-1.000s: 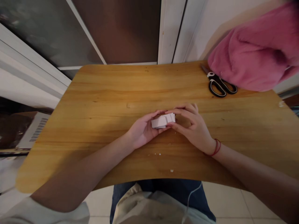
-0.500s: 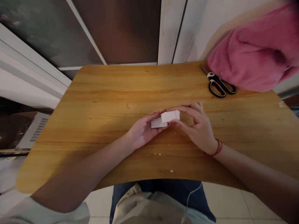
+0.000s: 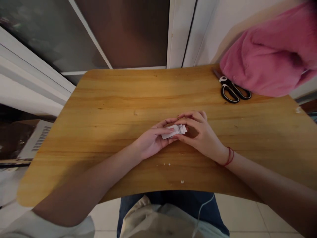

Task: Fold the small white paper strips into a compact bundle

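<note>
A: What's in hand here?

B: A small stack of white paper pieces (image 3: 174, 131), fanned a little, held just above the middle of the wooden table (image 3: 111, 99). The left hand (image 3: 151, 142) has its fingers curled under and around the near end. The right hand (image 3: 198, 134) pinches the far end between thumb and fingertips, so both hands are closed on the stack.

A: How would you handle it well?

B: I'd judge that a light, even pinch at both ends matters most; squeezing one side would let the pieces slide apart. Keeping the edges squared against the left palm should help.

A: Anything nearby to mind?

B: A few white crumbs (image 3: 182, 181) lie near the front edge. Scissors (image 3: 231, 89) lie well apart at the far right corner, just beside a pink cloth (image 3: 269, 56).
</note>
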### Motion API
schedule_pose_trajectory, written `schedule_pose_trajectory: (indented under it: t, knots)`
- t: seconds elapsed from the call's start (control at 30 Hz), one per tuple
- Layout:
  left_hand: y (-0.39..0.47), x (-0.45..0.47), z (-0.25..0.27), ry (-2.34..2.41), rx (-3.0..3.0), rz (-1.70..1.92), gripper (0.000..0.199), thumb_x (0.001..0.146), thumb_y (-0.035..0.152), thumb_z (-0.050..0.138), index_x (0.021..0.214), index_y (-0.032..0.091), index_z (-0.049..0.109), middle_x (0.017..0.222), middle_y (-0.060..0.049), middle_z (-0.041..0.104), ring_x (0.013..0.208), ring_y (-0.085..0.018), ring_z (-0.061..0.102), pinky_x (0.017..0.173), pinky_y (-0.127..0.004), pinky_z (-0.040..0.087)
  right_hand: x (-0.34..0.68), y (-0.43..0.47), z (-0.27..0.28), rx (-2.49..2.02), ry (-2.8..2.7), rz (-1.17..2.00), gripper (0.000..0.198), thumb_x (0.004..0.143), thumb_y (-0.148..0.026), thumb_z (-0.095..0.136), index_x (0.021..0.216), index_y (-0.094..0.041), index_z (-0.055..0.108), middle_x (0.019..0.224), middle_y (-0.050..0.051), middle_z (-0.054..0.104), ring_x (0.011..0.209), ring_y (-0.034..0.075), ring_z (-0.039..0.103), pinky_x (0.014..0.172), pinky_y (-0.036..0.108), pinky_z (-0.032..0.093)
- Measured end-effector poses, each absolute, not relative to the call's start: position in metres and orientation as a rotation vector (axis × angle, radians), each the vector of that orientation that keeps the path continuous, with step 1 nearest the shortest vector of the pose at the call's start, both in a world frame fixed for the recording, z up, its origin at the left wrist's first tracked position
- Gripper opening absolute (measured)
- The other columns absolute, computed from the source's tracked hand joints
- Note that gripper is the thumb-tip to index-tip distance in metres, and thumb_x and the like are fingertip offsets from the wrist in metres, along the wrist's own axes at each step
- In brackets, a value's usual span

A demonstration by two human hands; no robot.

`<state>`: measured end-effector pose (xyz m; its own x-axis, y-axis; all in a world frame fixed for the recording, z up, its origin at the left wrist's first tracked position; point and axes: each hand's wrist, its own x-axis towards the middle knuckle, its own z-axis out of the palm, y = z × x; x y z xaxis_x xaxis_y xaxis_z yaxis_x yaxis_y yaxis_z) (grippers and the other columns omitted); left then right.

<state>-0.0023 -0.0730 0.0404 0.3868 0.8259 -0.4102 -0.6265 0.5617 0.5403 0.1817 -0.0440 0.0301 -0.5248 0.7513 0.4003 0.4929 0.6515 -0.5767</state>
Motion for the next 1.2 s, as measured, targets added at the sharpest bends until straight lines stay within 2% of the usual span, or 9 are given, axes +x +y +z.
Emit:
schedule_pose_trajectory:
  t: [0.23,0.47,0.6,0.8,1.2]
  knots:
    - [-0.074,-0.002,0.040,0.707,0.338,0.924,0.032,0.077,-0.005,0.057,0.102,0.014,0.064,0.097,-0.007,0.070,0.089,-0.014,0.069,0.076,-0.020,0.055,0.184,-0.041,0.030,-0.906,-2.268,0.561,0.031,0.079,-0.036,0.073,0.107,-0.023,0.067,0.111,0.009,0.061,0.109,0.026,0.051,0.098,0.047,0.041]
    - [-0.074,-0.001,0.041,0.717,0.295,0.926,0.025,0.080,-0.002,0.054,0.098,0.012,0.064,0.100,-0.008,0.070,0.090,-0.016,0.069,0.088,-0.030,0.055,0.188,-0.037,0.032,-0.889,-2.236,0.525,0.025,0.079,-0.035,0.074,0.100,-0.023,0.068,0.105,0.007,0.063,0.105,0.026,0.055,0.096,0.046,0.041]
    - [-0.072,-0.003,0.039,0.695,0.287,0.945,0.022,0.082,0.000,0.053,0.096,0.011,0.065,0.102,-0.009,0.070,0.092,-0.017,0.069,0.093,-0.032,0.055,0.192,-0.033,0.035,-0.908,-2.219,0.488,0.025,0.078,-0.036,0.074,0.100,-0.024,0.068,0.104,0.006,0.063,0.104,0.026,0.057,0.097,0.047,0.039]
    - [-0.071,-0.004,0.039,0.717,0.307,0.965,0.023,0.082,0.002,0.055,0.099,0.010,0.067,0.108,-0.011,0.071,0.098,-0.019,0.069,0.101,-0.034,0.051,0.196,-0.029,0.039,-0.875,-2.219,0.524,0.022,0.080,-0.035,0.073,0.099,-0.025,0.068,0.098,0.004,0.065,0.098,0.024,0.059,0.091,0.044,0.044]
    - [-0.067,-0.007,0.038,0.782,0.258,1.052,0.029,0.080,-0.001,0.056,0.104,0.011,0.066,0.108,-0.009,0.072,0.099,-0.017,0.070,0.096,-0.028,0.054,0.203,-0.023,0.048,-0.971,-2.112,0.626,0.020,0.082,-0.041,0.069,0.099,-0.030,0.069,0.097,0.003,0.067,0.096,0.025,0.060,0.089,0.046,0.048]
